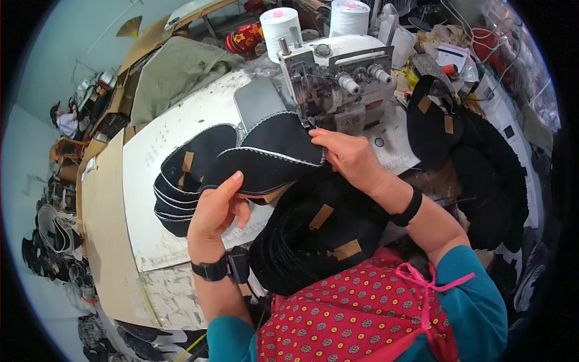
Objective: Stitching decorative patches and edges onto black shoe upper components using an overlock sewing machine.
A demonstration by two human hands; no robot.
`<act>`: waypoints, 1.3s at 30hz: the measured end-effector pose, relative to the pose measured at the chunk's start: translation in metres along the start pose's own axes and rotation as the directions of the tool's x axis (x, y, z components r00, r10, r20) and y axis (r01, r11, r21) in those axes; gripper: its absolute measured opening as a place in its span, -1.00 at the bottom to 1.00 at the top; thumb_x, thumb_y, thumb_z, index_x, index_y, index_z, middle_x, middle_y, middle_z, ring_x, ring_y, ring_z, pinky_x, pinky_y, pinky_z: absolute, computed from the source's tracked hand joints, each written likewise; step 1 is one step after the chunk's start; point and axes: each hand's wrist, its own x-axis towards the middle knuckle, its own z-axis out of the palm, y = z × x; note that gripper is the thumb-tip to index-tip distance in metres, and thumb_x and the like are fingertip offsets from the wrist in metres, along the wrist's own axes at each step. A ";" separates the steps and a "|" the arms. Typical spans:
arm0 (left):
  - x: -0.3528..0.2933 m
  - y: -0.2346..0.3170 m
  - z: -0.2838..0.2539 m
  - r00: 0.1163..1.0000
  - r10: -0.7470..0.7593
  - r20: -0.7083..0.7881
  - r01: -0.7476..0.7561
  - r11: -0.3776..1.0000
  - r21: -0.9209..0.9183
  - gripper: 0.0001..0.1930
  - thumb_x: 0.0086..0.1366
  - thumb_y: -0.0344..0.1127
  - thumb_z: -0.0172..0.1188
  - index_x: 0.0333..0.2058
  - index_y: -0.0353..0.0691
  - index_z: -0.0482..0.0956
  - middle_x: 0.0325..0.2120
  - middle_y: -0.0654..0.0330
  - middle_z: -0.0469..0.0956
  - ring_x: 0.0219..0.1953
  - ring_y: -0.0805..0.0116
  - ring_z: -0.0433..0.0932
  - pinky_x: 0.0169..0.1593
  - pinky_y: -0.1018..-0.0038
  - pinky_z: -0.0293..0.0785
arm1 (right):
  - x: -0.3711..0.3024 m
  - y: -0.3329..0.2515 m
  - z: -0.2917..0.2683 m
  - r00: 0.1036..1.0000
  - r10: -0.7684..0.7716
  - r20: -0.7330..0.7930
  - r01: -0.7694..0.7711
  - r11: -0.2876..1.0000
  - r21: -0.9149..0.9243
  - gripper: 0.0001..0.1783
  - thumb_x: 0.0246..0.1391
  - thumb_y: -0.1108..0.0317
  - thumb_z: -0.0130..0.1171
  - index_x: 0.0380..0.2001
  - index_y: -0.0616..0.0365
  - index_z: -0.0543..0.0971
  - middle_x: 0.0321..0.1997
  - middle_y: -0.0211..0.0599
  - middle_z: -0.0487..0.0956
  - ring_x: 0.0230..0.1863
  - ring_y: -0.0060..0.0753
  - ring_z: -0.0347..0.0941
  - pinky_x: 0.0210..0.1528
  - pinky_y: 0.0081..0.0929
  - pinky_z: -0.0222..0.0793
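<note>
Black, white-edged curved fabric piece (pixel 256 170), we note, is pinched by left hand (pixel 212 212) and right hand (pixel 356 158), apparently to steady it before the far white metal sewing machine (pixel 338 45).

Thread cones (pixel 280 29) stand behind the sewing machine (pixel 330 84), the held piece (pixel 253 171) before it, other fabric pieces (pixel 487 158) at right.

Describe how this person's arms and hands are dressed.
The left grip and right grip show no gloves. A black strap circles the left wrist, with a dark boxy piece beside it; a plain black wristband circles the right. Teal fabric sleeves end around the elbows, leaving both forearms bare.
</note>
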 end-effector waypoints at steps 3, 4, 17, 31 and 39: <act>-0.005 -0.003 -0.010 0.999 0.008 0.049 -0.011 0.999 0.048 -0.51 0.45 -0.02 0.01 -0.26 -0.47 0.56 -0.51 -0.07 0.63 -0.68 0.25 0.53 -0.60 0.45 0.41 | 0.002 -0.005 0.002 1.000 0.014 0.024 -0.014 1.000 0.019 -0.68 -0.06 0.56 0.31 -0.17 0.20 0.56 -0.04 -0.16 0.64 -0.08 -0.14 0.61 -0.14 -0.35 0.60; -0.002 -0.004 -0.018 0.995 0.038 0.096 -0.044 0.997 0.063 -0.46 0.46 0.03 -0.02 -0.27 -0.48 0.57 -0.53 -0.09 0.63 -0.64 0.23 0.55 -0.56 0.45 0.44 | 0.003 -0.006 0.003 1.000 -0.006 0.003 0.006 1.000 0.021 -0.67 -0.06 0.58 0.29 -0.15 0.21 0.57 -0.01 -0.15 0.63 -0.10 -0.16 0.62 -0.16 -0.41 0.59; 0.022 -0.012 -0.031 0.980 0.120 0.159 -0.119 0.993 -0.017 -0.46 0.46 0.00 0.00 -0.18 -0.53 0.56 -0.39 -0.12 0.65 -0.47 0.09 0.67 -0.33 0.36 0.61 | 0.003 -0.006 0.012 0.996 -0.044 -0.074 0.038 0.997 -0.069 -0.74 -0.02 0.50 0.30 -0.19 0.15 0.61 -0.06 -0.26 0.66 -0.14 -0.25 0.64 -0.23 -0.44 0.60; 0.004 -0.022 0.040 0.726 0.503 0.469 -0.682 0.441 0.583 -0.69 0.37 -0.37 0.14 0.06 -0.28 0.52 0.01 0.10 0.57 -0.03 0.33 0.60 -0.01 0.44 0.52 | -0.001 -0.007 0.001 0.998 -0.016 -0.058 0.015 1.000 -0.025 -0.70 -0.01 0.56 0.26 -0.14 0.12 0.61 -0.06 -0.24 0.65 -0.12 -0.21 0.63 -0.18 -0.41 0.58; 0.083 -0.012 -0.007 0.616 0.638 -0.461 -0.486 0.769 0.415 -0.66 0.25 -0.26 0.33 -0.09 -0.32 0.52 -0.18 0.13 0.57 -0.16 0.34 0.52 -0.11 0.42 0.47 | -0.025 -0.019 -0.022 0.988 0.084 0.133 -0.084 0.996 -0.002 -0.83 0.00 0.37 0.31 -0.31 0.14 0.60 -0.22 -0.22 0.61 -0.28 -0.15 0.56 -0.27 -0.28 0.46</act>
